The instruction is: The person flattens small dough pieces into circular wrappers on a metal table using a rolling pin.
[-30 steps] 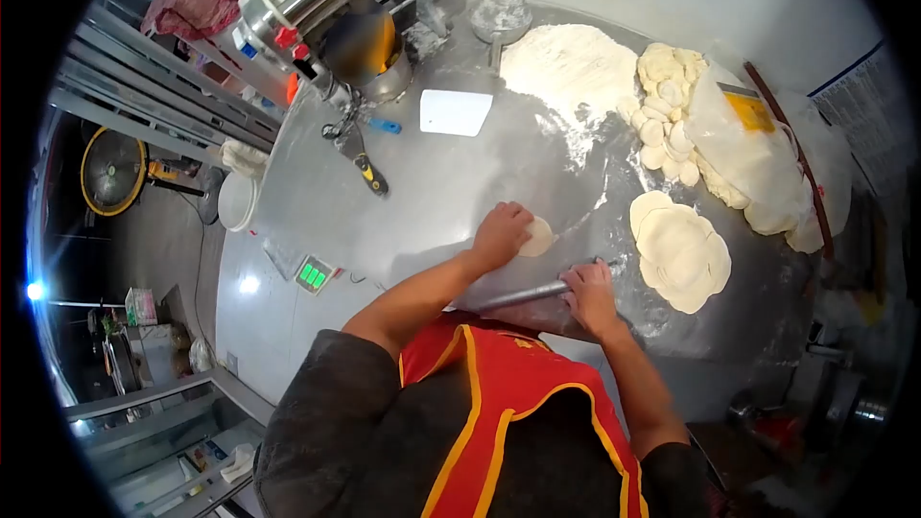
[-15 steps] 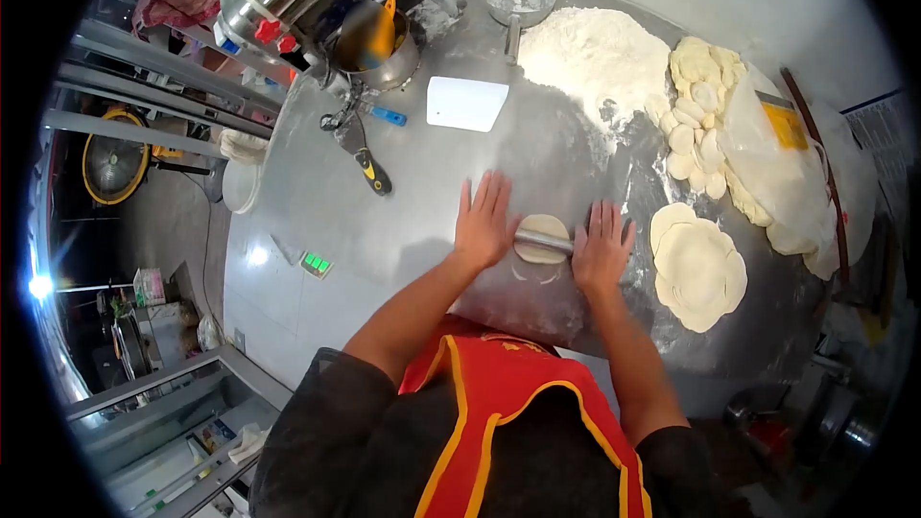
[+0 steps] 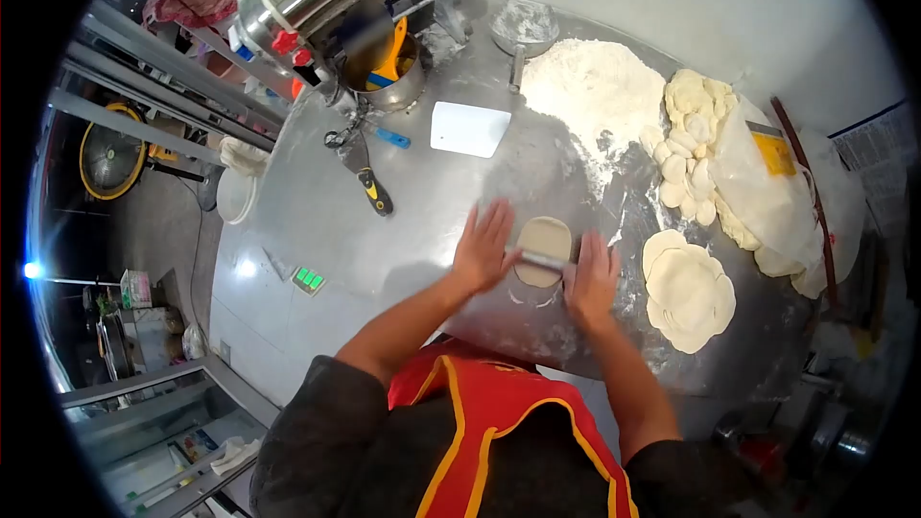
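Observation:
A metal rolling pin [image 3: 539,260] lies across an oval piece of dough [image 3: 544,233] on the steel table. My left hand [image 3: 484,247] rests flat on the pin's left end, fingers stretched out. On the pin's right end lies my right hand [image 3: 592,276], its fingers also extended. To the right of it is a stack of flat dough rounds [image 3: 688,292]. Small dough pieces [image 3: 683,173] lie beside a larger dough mass partly under a plastic bag [image 3: 763,182].
Flour [image 3: 595,91] is heaped at the back, beside a sieve [image 3: 525,24]. A white scraper [image 3: 470,129], a yellow-black-handled tool [image 3: 374,192] and a metal pot [image 3: 395,77] with a brush stand left of it. A digital display [image 3: 308,279] is at the front left.
My left hand let go of the dough and both hands came onto the rolling pin, now across the dough. The dough has lengthened from a small round to an oval.

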